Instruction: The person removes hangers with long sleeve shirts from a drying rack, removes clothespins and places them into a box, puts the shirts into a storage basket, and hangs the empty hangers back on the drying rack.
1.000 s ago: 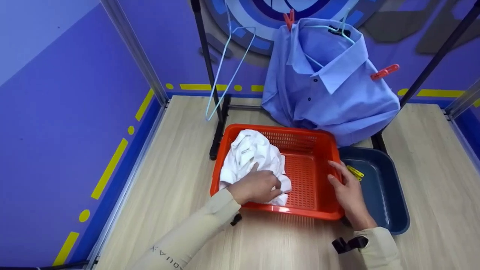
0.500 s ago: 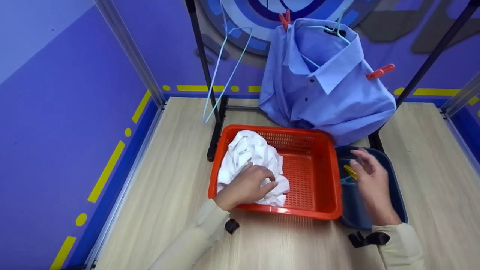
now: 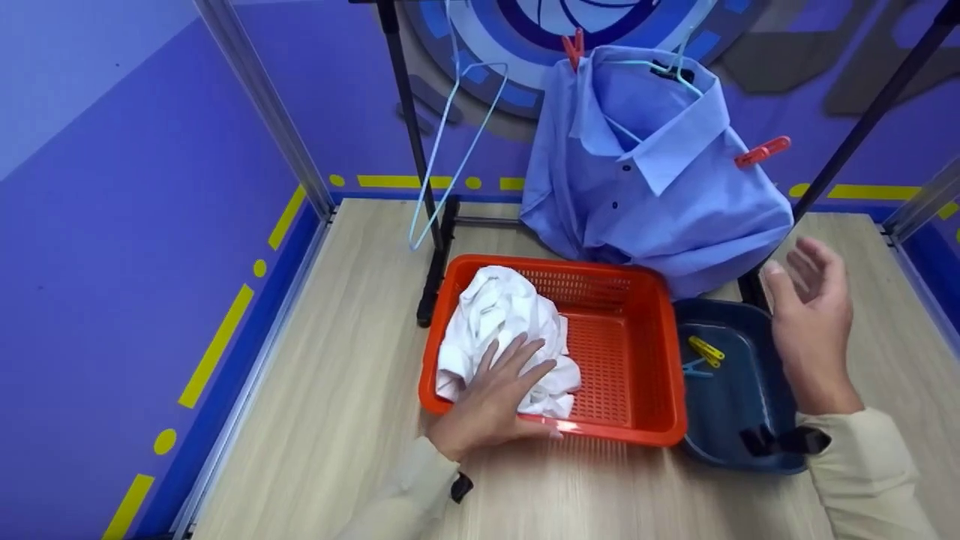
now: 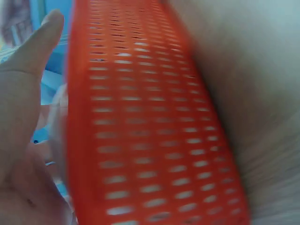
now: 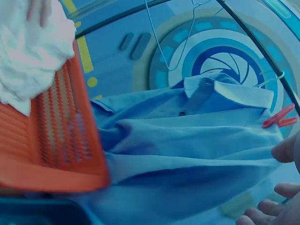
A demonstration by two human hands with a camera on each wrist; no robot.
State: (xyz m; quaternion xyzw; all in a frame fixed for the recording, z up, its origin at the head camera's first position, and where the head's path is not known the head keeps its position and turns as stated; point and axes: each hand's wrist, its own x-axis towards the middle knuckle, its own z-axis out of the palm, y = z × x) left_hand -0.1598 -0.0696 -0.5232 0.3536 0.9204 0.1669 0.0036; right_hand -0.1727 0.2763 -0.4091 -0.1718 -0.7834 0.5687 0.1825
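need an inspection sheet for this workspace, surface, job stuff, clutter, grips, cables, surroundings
surface: pale wood-grain tabletop
job's things: white cloth bunched in red basket; blue shirt hung up, red pegs on it
clutter: yellow and pale-blue pegs in dark blue tub
grips: left grip spread over white cloth; right grip in the air, holding nothing
cables: nothing seen
surroundings: purple wall, black rack, bare hanger

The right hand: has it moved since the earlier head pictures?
Yes. In the head view, the right hand has moved rightward and upward across the dark basin, from the red basket to the basin's right edge.
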